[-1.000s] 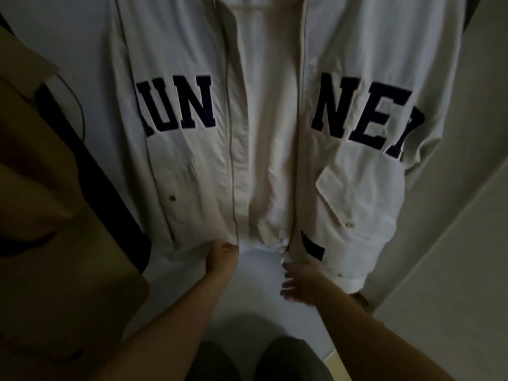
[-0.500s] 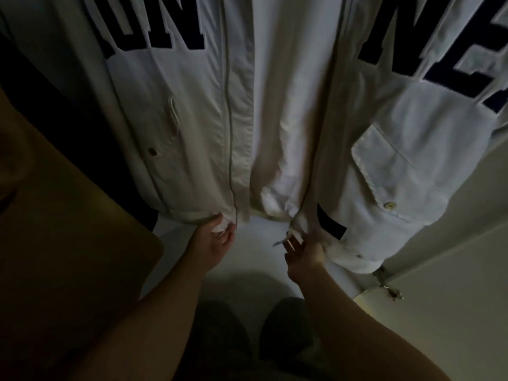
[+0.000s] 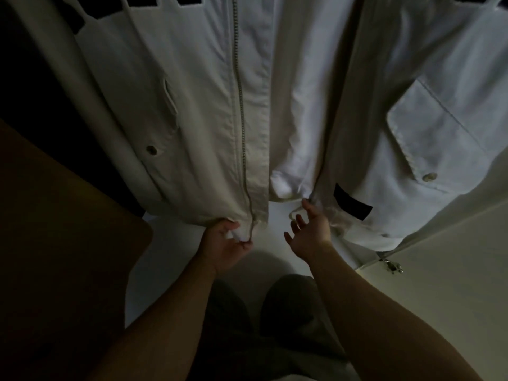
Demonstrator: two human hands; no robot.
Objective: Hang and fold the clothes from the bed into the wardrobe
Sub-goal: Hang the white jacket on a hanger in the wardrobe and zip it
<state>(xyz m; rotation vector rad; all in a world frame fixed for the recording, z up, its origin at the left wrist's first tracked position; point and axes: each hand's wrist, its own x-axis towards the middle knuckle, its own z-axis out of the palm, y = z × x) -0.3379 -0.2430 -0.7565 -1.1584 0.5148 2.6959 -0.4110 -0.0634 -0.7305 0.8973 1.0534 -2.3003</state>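
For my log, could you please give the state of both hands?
Left hand: holding the jacket hem.
Right hand: open, touching the hem.

Free space below the white jacket (image 3: 192, 127), brown garment (image 3: 60, 243) crowding the left, pale panel (image 3: 445, 298) close at right

Two hands are shown, the left hand (image 3: 228, 243) at 7 o'clock of centre and the right hand (image 3: 310, 232) at 4 o'clock. Both forearms (image 3: 384, 320) are presented bare to the lower frame edge. Dark grey trousers (image 3: 291, 312) are worn, visible at 6 o'clock; fabric detail is lost in low light.
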